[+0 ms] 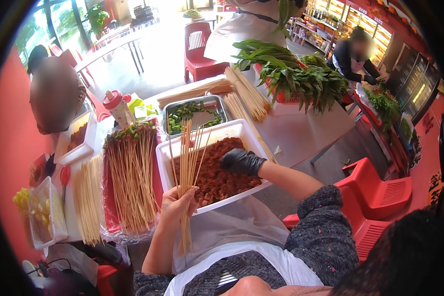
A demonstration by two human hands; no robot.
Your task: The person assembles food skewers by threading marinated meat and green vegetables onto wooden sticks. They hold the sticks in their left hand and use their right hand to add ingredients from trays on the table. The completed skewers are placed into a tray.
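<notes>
My left hand (177, 203) is closed around a bundle of bamboo skewers (186, 172), their upper ends fanned above the near left side of a white plastic tub (254, 129). Dark red chopped meat (217, 172) fills much of that tub. In a black glove, my right hand (242, 163) is in the tub's right part, fingers curled down against the meat; whatever they hold is hidden. A steel tray (223, 104) with cut green vegetable pieces (185, 116) stands just behind. Left of the tub, filled skewers (130, 172) with green and dark pieces lie in a red, plastic-lined tray (112, 219).
Loose skewers (88, 202) lie further left, more skewers (246, 93) behind. Leafy greens (296, 74) fill a red crate. A white basket (47, 212) stands at left. Red chairs (375, 190) stand at right. Other people work left (56, 96), ahead (251, 32) and right (352, 56).
</notes>
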